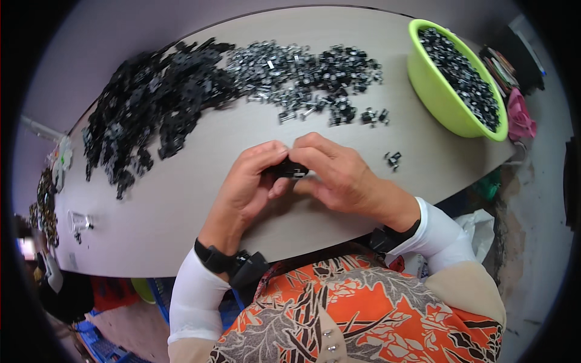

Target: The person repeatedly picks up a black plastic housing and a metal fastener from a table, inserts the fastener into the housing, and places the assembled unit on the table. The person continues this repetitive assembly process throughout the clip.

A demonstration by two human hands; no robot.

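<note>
Close together over the near middle of the table, both my hands are closed on one small black part with a shiny bit on it. My left hand grips it from the left, thumb and fingers bent round it. From the other side, my right hand pinches it with curled fingers. Much of the part is hidden by the fingers, so its exact kind cannot be told. A big heap of flat black plastic parts lies beyond my left hand. Straight ahead are piled small silver metal pieces and small black-and-silver pieces.
A lime-green basin full of small black-and-silver pieces stands at the far right, beside a pink cloth. A few loose pieces lie right of my hands. A clear cup rests at the left. Another person's sleeve shows at the left edge.
</note>
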